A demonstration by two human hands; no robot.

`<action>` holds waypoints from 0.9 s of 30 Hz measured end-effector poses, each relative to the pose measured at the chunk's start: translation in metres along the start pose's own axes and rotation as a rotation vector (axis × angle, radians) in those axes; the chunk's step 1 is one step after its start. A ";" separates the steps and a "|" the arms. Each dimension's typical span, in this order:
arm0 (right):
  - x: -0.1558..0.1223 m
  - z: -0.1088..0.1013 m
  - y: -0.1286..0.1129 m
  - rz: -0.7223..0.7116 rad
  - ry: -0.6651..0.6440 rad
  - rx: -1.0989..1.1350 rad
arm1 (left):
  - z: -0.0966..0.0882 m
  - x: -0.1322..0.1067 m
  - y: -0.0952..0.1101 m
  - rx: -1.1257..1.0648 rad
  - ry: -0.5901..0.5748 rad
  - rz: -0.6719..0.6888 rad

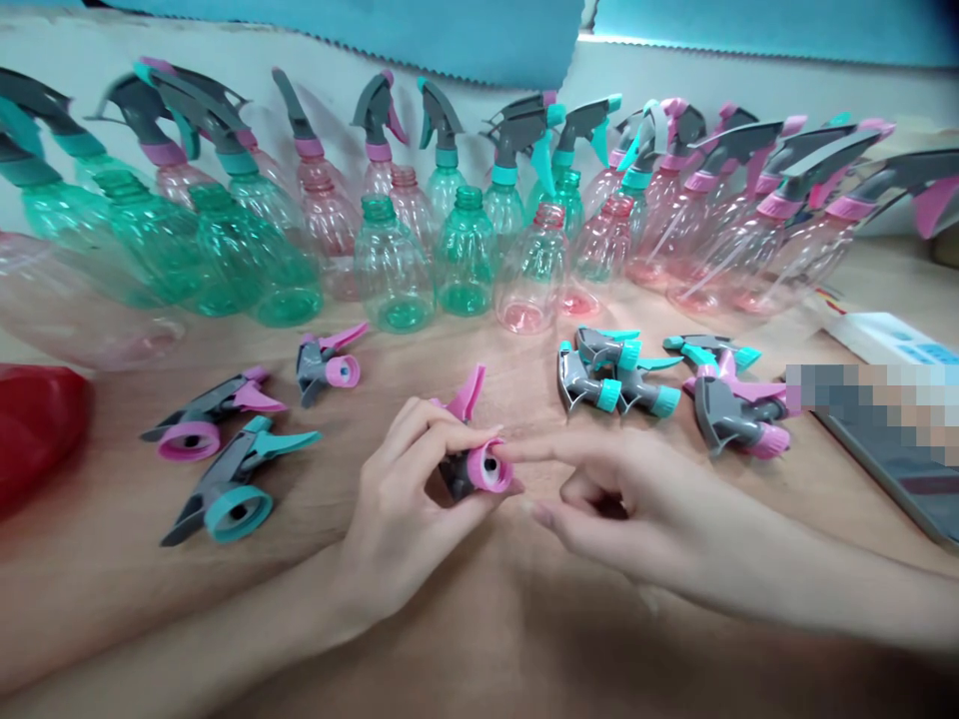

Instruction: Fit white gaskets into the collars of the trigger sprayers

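My left hand (405,499) is closed round a grey and pink spray trigger head (459,477), its pink collar facing me. A dark hole shows inside the collar, and the pink trigger sticks up behind my fingers. The stretched index finger of my right hand (621,499) reaches the collar's right rim, seemingly touching it. That hand's thumb stands apart below and its other fingers curl; nothing is held in it. Left of my hands lie a teal spray head (232,499), a pink one (195,429) and a smaller-looking pink one (330,364).
Several spray heads (614,384) with teal parts and pink ones (738,409) lie at right. Along the wall stand green and pink clear bottles (466,255), some with open necks, others with spray heads fitted. A red object (37,429) sits far left, a phone-like slab (891,469) far right.
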State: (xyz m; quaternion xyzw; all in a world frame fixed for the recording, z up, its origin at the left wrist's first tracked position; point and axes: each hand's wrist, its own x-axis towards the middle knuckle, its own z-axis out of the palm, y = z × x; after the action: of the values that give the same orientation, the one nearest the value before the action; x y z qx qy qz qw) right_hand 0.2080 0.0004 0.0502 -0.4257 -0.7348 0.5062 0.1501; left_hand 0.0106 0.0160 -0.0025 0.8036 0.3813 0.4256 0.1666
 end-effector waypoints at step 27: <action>-0.011 0.012 -0.005 0.038 0.036 -0.121 | 0.002 0.004 0.002 -0.027 -0.040 -0.028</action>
State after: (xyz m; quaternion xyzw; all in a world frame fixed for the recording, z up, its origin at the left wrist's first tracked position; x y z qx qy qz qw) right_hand 0.2048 -0.0161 0.0517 -0.4569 -0.7530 0.4560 0.1276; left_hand 0.0142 0.0173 0.0001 0.8043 0.3831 0.4122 0.1910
